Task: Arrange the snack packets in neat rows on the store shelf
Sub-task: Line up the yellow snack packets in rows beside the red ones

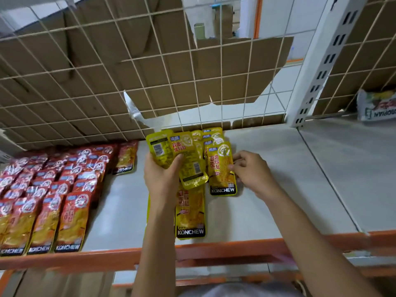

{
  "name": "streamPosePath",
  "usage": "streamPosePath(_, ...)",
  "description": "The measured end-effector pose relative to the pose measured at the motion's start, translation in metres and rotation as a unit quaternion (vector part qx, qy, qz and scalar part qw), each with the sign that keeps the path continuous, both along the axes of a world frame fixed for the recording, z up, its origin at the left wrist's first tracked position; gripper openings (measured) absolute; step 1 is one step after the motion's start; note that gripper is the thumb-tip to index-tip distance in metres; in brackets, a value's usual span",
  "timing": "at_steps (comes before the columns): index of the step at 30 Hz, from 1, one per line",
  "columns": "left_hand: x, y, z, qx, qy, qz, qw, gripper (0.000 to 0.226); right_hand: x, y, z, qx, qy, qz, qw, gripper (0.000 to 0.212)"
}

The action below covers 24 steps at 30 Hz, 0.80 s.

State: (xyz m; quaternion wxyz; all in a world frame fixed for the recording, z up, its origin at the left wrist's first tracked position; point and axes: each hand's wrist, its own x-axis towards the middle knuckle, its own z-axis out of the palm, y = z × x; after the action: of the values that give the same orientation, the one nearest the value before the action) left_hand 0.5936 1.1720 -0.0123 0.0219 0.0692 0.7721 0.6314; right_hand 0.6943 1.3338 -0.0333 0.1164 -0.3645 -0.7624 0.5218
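left hand (159,174) is up over the shelf (278,179), fingers and thumb curled round a fan of yellow packets (169,146), some face up, some showing the barcode side. it looks like the supply, kept close so the other hand can draw from it. right hand (250,170) is down at the working row, fingertips pinching the right edge of the front yellow packet (221,168), which overlaps the ones behind it in a short column that runs back to the wire mesh (85,82). the edge grip makes sense: it lets the packet be nudged square without covering the label.

off to the left, the red packets (49,196) already lie in tidy overlapping rows, logos toward the orange lip (214,249). that's the pattern to match. a lone yellow packet (189,213) lies flat near the front, partly under the left forearm, just beside the new column but lower than it.

i'd say the yellow section is early going: one short column, a handful to lay down, and plenty of bare shelf to the right. the risk is glossy packets sliding on each other and skewing the line. cardboard (214,71) hangs torn behind the mesh.
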Motion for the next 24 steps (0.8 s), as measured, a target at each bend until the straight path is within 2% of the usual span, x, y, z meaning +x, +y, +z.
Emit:
streamPosePath(11, -0.006, 0.001, -0.004, 0.018, -0.029, -0.035, 0.999, 0.040, -0.013, -0.009, -0.004, 0.065, -0.039, -0.015, 0.997, 0.012)
streamPosePath(14, -0.007, 0.003, -0.007, 0.019, -0.035, -0.039, 0.998, 0.035, -0.015, -0.011, -0.003, 0.063, -0.045, -0.012, 0.997, 0.014)
streamPosePath(17, -0.006, 0.004, -0.007, 0.029, -0.038, -0.045, 0.998, 0.033, -0.013, -0.014, 0.000, 0.151, -0.055, -0.024, 0.987, 0.017)
streamPosePath(19, -0.003, 0.005, -0.005, 0.045, -0.043, -0.052, 0.997, 0.033, -0.012, -0.018, 0.006, 0.175, -0.018, -0.043, 0.983, 0.020)
streamPosePath(21, 0.001, 0.008, -0.002, 0.071, -0.058, -0.070, 0.993, 0.034, -0.012, -0.025, 0.015, 0.095, 0.042, -0.036, 0.994, 0.022)
streamPosePath(24, 0.008, 0.013, 0.001, 0.091, -0.076, -0.100, 0.988, 0.034, -0.016, -0.035, 0.018, -0.021, 0.071, 0.011, 0.997, 0.032)
